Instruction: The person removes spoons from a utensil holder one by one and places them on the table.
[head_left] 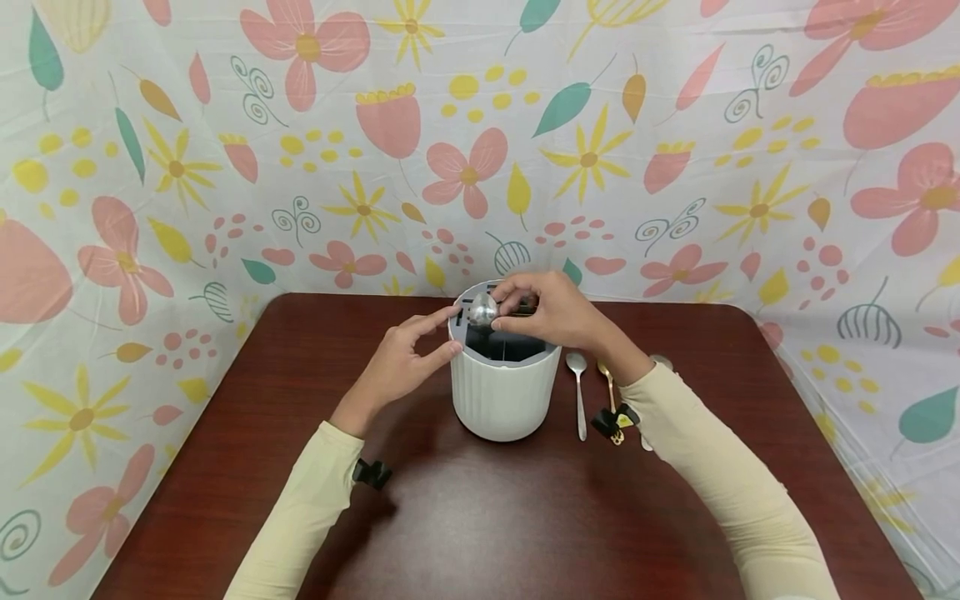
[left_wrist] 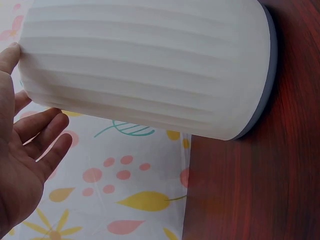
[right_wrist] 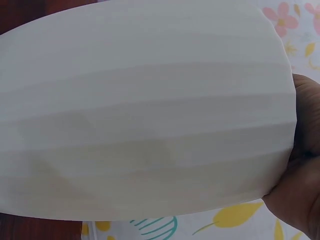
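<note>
A white ribbed utensil holder with a grey slotted top stands upright on the table. My right hand pinches a silver spoon over the holder's top, with the spoon's rounded bowl facing up and its handle hidden. At the left side of the rim, my left hand touches the holder with thumb and forefinger, the fingers fairly straight. The left wrist view shows those fingertips along the ribbed wall. In the right wrist view the holder's wall covers most of the right hand.
Right of the holder lie a silver spoon and a gold spoon. Another silver piece is partly hidden by my right forearm. Behind the dark wooden table hangs a floral cloth.
</note>
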